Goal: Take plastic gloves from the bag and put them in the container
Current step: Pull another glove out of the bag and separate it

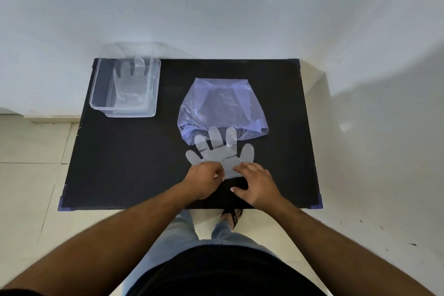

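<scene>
A clear plastic glove (219, 151) lies flat on the black table (134, 158), fingers pointing away from me and overlapping the mouth of a translucent purple bag (222, 106). My left hand (204, 179) pinches the glove's cuff at its left side. My right hand (255, 184) rests on the cuff's right side, fingertips pressing it down. At the table's far left corner stands a clear plastic container (98, 94) with another clear glove (131, 84) lying inside it.
The table stands against a white wall, with purple corner pieces (317, 204) at its near corners. Pale floor tiles surround it. My sandalled foot (233, 216) shows just below the near edge.
</scene>
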